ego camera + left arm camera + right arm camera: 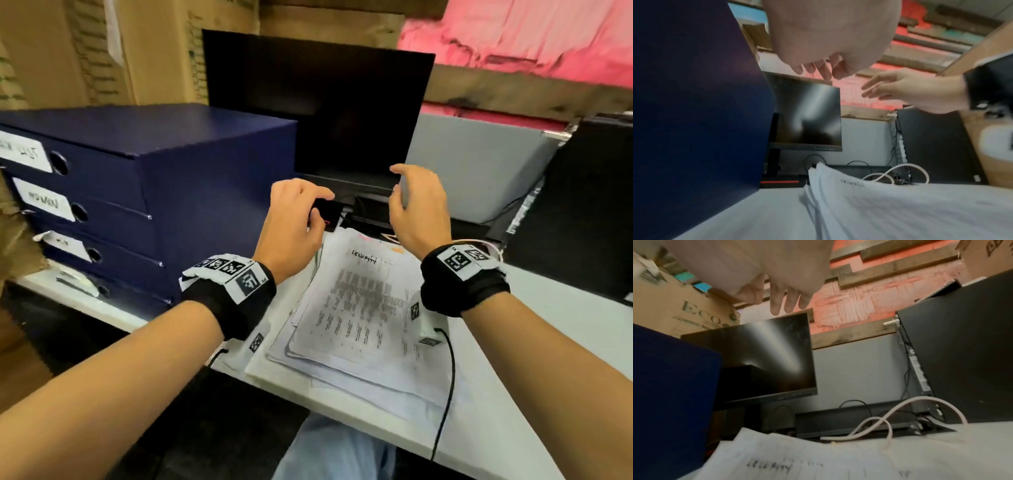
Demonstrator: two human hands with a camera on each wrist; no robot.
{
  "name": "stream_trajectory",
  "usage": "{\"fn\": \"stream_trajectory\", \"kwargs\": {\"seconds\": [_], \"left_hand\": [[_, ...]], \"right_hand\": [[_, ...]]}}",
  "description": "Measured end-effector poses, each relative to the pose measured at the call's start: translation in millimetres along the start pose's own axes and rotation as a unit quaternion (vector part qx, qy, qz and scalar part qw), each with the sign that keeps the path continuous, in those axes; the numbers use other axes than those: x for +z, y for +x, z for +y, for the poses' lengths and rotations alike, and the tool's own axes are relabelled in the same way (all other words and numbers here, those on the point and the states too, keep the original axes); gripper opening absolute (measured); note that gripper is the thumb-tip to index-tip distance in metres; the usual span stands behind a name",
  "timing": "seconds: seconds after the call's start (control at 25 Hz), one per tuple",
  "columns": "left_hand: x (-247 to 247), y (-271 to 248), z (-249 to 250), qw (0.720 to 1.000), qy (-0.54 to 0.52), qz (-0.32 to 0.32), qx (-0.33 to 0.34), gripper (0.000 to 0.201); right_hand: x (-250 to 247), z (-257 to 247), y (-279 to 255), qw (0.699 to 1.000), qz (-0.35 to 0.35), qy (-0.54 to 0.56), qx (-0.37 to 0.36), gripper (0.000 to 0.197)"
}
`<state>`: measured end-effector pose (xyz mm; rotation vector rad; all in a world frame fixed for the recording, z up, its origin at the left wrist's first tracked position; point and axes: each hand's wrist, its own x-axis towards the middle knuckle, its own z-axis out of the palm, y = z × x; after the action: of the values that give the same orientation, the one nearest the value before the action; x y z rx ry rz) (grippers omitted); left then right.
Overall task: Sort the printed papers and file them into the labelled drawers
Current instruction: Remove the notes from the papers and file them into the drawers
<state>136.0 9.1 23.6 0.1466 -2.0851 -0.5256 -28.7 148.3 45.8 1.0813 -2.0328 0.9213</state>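
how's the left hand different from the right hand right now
The left hand hovers beside the blue drawer unit, fingers curled downward; the right hand hovers nearer the black computer tower, fingers looser and spread. The left hand sits over the far left corner of the paper stack, the right hand over its far right corner. Both hold nothing and wear black wristbands.

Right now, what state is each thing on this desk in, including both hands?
Drawer unit: all visible drawers closed.
Paper stack: loose, fanned, lying flat on the desk.
Monitor: screen dark.
Left hand: raised above papers, holding nothing.
Right hand: raised, fingers relaxed, holding nothing.
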Motion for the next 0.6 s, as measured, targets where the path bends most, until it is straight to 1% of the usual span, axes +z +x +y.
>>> {"fn": "stream_trajectory", "kwargs": {"seconds": [0.08, 0.12, 0.2, 0.24, 0.28, 0.36, 0.4, 0.44, 0.48, 0.52, 0.6], "left_hand": [[31, 11, -20, 0.998, 0.020, -0.044, -0.032, 0.033], [45, 15, -29, 0.995, 0.040, -0.074, -0.046, 0.033], [70, 18, -44, 0.981, 0.090, -0.147, -0.086, 0.033], [80, 17, -51, 0.969, 0.112, -0.186, -0.114, 0.034], [87, 13, -57, 0.958, 0.118, -0.219, -0.140, 0.035], [102, 6, -68, 0.944, 0.098, -0.261, -0.176, 0.035], [106, 4, -71, 0.936, 0.093, -0.282, -0.188, 0.034], [108, 2, -72, 0.927, 0.094, -0.304, -0.197, 0.034], [111, 2, -71, 0.917, 0.097, -0.325, -0.208, 0.034], [112, 1, -68, 0.908, 0.104, -0.344, -0.217, 0.035], [114, -2, -59, 0.893, 0.110, -0.370, -0.230, 0.047]], "right_hand": [[5, 11, -4, 0.999, -0.019, -0.024, 0.028, 0.032], [10, 14, -9, 0.997, -0.041, -0.038, 0.046, 0.032], [26, 23, -21, 0.986, -0.119, -0.083, 0.081, 0.033], [35, 26, -29, 0.973, -0.179, -0.108, 0.098, 0.035], [44, 29, -39, 0.954, -0.250, -0.122, 0.115, 0.039], [56, 36, -52, 0.903, -0.389, -0.108, 0.146, 0.052], [60, 37, -55, 0.881, -0.436, -0.092, 0.156, 0.059], [63, 37, -57, 0.868, -0.463, -0.080, 0.164, 0.063], [65, 37, -57, 0.864, -0.468, -0.071, 0.173, 0.066], [67, 37, -57, 0.865, -0.463, -0.066, 0.180, 0.067], [68, 36, -57, 0.875, -0.443, -0.056, 0.188, 0.072]]}}
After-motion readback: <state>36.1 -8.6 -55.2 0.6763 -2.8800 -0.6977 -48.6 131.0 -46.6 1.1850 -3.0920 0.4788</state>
